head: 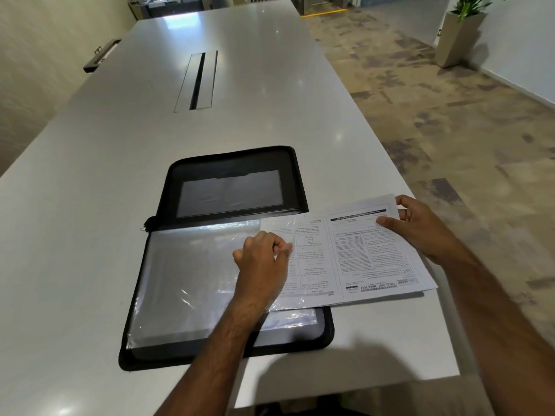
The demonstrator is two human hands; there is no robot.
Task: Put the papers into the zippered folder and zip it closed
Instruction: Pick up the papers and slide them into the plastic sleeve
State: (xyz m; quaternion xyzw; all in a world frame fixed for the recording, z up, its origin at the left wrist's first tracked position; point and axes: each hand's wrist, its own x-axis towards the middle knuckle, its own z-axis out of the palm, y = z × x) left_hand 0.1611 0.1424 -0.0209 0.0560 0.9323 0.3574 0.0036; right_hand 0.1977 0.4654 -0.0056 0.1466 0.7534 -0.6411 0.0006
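Zippered folder (231, 181) open; papers (360, 250) partly sleeved, left hand (261, 259) pinching clear sleeve (192, 271), right hand (420, 226) gripping papers. Zipping pending.

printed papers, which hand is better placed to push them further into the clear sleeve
Right hand: it grips the far right edge of the printed white papers, while the left hand pinches the clear plastic sleeve open.

Surface: I see a long pale grey surface (246, 94), glossy, catching ceiling light.
Slot: a dark cable slot (198, 81) runs along its middle.
Floor: mottled brown-and-beige carpet (450, 121) on my right.
Planter: tall tapered planter (459, 37) with green leaves, by the white wall (522, 46).
Left: cream textured wall (36, 55).
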